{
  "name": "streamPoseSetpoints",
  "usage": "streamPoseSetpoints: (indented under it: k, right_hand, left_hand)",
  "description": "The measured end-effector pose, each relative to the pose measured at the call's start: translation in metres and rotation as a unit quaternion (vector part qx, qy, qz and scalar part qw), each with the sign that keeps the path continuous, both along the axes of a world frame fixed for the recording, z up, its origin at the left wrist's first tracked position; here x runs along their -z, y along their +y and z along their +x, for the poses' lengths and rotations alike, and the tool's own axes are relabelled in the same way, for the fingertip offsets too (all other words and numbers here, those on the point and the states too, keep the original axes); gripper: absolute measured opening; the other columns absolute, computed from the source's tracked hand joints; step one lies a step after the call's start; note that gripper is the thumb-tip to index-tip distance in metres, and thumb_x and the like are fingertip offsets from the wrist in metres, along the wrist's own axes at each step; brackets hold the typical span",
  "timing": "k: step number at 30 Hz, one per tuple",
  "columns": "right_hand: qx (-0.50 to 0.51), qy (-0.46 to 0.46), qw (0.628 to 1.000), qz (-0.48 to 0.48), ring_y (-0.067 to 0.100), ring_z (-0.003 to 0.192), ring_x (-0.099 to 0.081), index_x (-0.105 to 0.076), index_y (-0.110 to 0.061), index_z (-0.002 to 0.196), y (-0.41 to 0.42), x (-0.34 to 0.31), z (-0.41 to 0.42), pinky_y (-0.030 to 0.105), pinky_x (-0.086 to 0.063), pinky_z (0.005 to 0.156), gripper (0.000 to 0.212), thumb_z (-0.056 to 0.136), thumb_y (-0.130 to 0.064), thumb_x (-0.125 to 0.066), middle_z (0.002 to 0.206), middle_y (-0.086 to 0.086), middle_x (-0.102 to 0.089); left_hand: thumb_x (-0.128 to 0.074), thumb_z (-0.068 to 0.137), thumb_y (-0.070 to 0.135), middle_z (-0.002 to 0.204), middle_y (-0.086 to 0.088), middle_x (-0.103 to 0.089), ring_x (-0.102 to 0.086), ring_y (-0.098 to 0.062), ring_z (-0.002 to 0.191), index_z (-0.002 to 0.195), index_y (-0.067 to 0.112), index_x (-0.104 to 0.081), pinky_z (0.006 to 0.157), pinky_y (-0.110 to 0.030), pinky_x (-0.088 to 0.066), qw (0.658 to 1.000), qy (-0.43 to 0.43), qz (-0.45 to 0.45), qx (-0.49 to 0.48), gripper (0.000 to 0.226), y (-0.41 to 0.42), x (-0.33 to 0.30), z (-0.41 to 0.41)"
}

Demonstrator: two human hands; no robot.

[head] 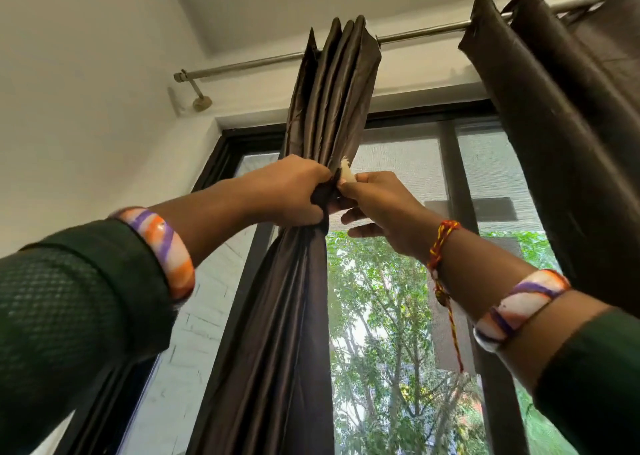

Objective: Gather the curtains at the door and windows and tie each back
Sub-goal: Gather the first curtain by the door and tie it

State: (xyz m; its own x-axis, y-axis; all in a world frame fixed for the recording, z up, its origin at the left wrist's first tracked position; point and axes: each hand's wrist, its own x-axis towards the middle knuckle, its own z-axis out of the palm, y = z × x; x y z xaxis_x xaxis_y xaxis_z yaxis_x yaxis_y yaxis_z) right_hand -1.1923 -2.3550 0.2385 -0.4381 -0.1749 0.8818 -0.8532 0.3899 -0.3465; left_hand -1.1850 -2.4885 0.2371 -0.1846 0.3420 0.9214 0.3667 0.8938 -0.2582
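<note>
A dark brown curtain [325, 101] hangs gathered into a tight bunch from a metal rod [249, 64] in front of a window. My left hand [294, 191] grips the bunch at its narrowest point, fingers wrapped round the fabric. My right hand [377, 205] pinches a short whitish tie strip [346, 174] right against the bunch, beside my left fingers. A dark band of fabric sits between the two hands; how it is looped is hidden.
A second brown curtain [568, 136] hangs at the right on the same rod. The black window frame [450, 191] and its mesh screen [401, 163] are behind, with trees outside. A white wall [86, 91] is to the left.
</note>
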Motion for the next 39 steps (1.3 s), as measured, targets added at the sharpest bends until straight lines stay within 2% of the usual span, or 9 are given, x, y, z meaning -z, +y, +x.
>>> streamPoseSetpoints:
  k: [2, 5, 8, 12, 19, 24, 30, 35, 39]
  right_hand:
    - [-0.011, -0.005, 1.0, -0.012, 0.011, 0.056, -0.049, -0.057, -0.013, 0.077, -0.005, -0.002, 0.002, 0.02, -0.045, 0.05, 0.032, 0.099, -0.029, -0.041, 0.067, 0.002, -0.061]
    - [0.003, 0.012, 0.999, -0.032, 0.01, 0.052, -0.047, -0.056, -0.013, 0.077, -0.01, -0.008, 0.004, 0.017, -0.043, 0.044, 0.028, 0.097, -0.028, -0.045, 0.066, 0.002, -0.059]
    - [0.016, 0.003, 0.999, -0.039, 0.011, 0.052, -0.044, -0.056, -0.01, 0.078, -0.01, -0.012, 0.005, 0.019, -0.04, 0.046, 0.016, 0.092, -0.018, -0.053, 0.067, 0.005, -0.057]
    - [-0.001, -0.031, 0.999, -0.039, 0.009, 0.051, -0.042, -0.056, -0.008, 0.076, -0.009, -0.007, 0.002, 0.016, -0.039, 0.043, 0.014, 0.088, -0.015, -0.06, 0.061, 0.003, -0.055]
    - [-0.155, -0.12, 0.98, -0.032, 0.018, 0.06, -0.061, -0.058, 0.002, 0.083, -0.01, 0.022, -0.015, 0.025, -0.057, 0.054, 0.003, 0.085, 0.0, -0.059, 0.071, 0.012, -0.059]
    - [-0.111, -0.074, 0.991, -0.009, 0.021, 0.075, -0.065, -0.061, 0.008, 0.098, -0.004, 0.037, -0.034, 0.032, -0.057, 0.072, 0.029, 0.073, -0.001, -0.073, 0.084, 0.018, -0.063]
    - [-0.042, 0.018, 0.998, -0.033, 0.031, 0.081, -0.068, -0.066, 0.004, 0.079, -0.011, 0.042, -0.048, 0.045, -0.059, 0.073, 0.02, 0.068, -0.006, -0.079, 0.087, 0.027, -0.068]
    - [0.039, 0.069, 0.997, -0.012, 0.033, 0.075, -0.069, -0.068, 0.002, 0.076, -0.002, 0.039, -0.048, 0.042, -0.059, 0.065, 0.011, 0.073, -0.005, -0.075, 0.082, 0.026, -0.068]
    - [0.055, 0.056, 0.997, 0.011, 0.025, 0.065, -0.066, -0.067, 0.007, 0.08, 0.008, 0.039, -0.042, 0.031, -0.057, 0.055, 0.016, 0.078, -0.009, -0.072, 0.074, 0.018, -0.066]
  left_hand:
    - [-0.062, 0.079, 0.023, 0.067, 0.004, -0.045, -0.046, -0.018, 0.065, 0.082, 0.016, -0.052, 0.052, -0.027, -0.034, 0.998, 0.066, 0.017, -0.008, 0.012, 0.002, 0.003, 0.002]
    - [-0.059, 0.082, 0.026, 0.089, -0.006, -0.058, -0.054, -0.027, 0.088, 0.102, 0.011, -0.055, 0.064, -0.033, -0.039, 0.98, 0.189, 0.047, -0.031, 0.025, 0.006, 0.011, -0.003]
    - [-0.055, 0.086, 0.021, 0.108, -0.015, -0.058, -0.052, -0.033, 0.1, 0.125, 0.009, -0.042, 0.065, -0.038, -0.039, 0.972, 0.23, 0.043, -0.014, 0.043, 0.004, 0.017, -0.01]
    - [-0.046, 0.094, 0.021, 0.113, -0.016, -0.058, -0.049, -0.031, 0.107, 0.118, 0.005, -0.052, 0.063, -0.035, -0.034, 0.96, 0.267, -0.046, -0.07, 0.029, -0.004, 0.021, -0.019]
    - [-0.053, 0.09, 0.022, 0.087, -0.012, -0.058, -0.053, -0.025, 0.08, 0.088, 0.009, -0.063, 0.062, -0.029, -0.038, 0.991, -0.007, 0.131, 0.016, 0.017, -0.008, 0.01, -0.023]
    - [-0.053, 0.09, 0.022, 0.07, 0.0, -0.046, -0.039, -0.011, 0.063, 0.072, 0.015, -0.054, 0.055, -0.023, -0.032, 0.91, -0.304, 0.213, 0.183, 0.019, -0.012, 0.012, -0.03]
    - [-0.047, 0.088, 0.018, 0.074, -0.001, -0.052, -0.045, -0.011, 0.067, 0.075, 0.015, -0.055, 0.058, -0.023, -0.035, 0.867, -0.332, 0.242, 0.282, 0.015, -0.014, 0.015, -0.041]
    - [-0.042, 0.089, 0.002, 0.109, -0.013, -0.061, -0.06, -0.018, 0.096, 0.106, 0.001, -0.06, 0.079, -0.025, -0.053, 0.782, -0.396, 0.271, 0.398, 0.024, -0.024, 0.015, -0.043]
    - [-0.053, 0.086, 0.0, 0.106, -0.013, -0.062, -0.062, -0.018, 0.095, 0.109, 0.001, -0.06, 0.068, -0.018, -0.057, 0.77, -0.366, 0.303, 0.426, 0.024, -0.027, 0.019, -0.044]
